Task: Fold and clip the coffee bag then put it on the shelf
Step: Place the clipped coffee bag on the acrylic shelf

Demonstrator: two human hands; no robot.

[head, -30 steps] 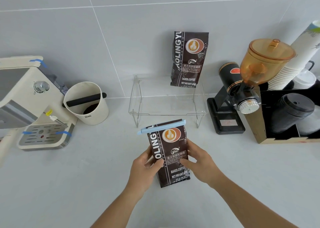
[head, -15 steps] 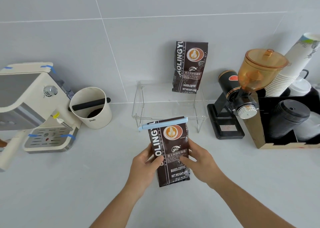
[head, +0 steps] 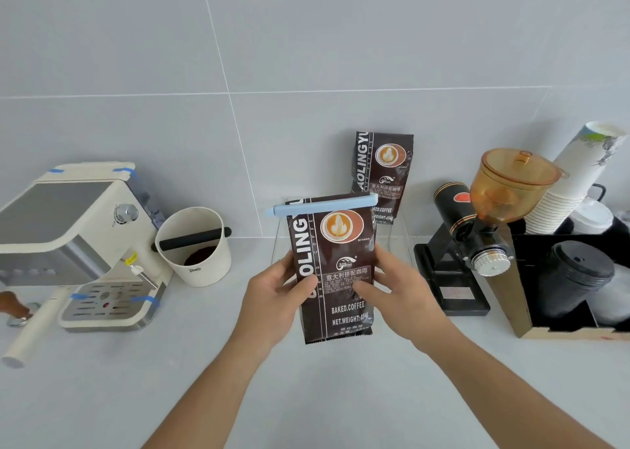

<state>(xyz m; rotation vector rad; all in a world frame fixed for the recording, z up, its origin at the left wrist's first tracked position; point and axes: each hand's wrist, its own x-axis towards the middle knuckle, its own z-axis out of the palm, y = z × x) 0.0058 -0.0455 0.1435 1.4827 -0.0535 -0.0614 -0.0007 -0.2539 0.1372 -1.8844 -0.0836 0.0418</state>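
I hold a dark brown coffee bag [head: 335,244] upright above the counter, in front of a clear acrylic shelf [head: 402,240]. Its folded top is pinched by a light blue clip [head: 324,205] lying across it. My left hand [head: 276,295] grips the bag's left edge with the thumb on its front. My right hand [head: 399,288] grips the right edge, thumb also on the front. A second, identical coffee bag [head: 385,169] stands on the shelf against the wall, partly hidden by the bag I hold.
A cream espresso machine [head: 68,244] stands at the left, a cream knock box [head: 196,247] beside it. A black grinder with an amber hopper [head: 477,230] is right of the shelf. Stacked paper cups [head: 576,182] and black lids [head: 579,278] fill a box far right.
Both hands have lifted the clipped bag up and away from me, toward the shelf; it now covers part of the shelf and the standing bag.
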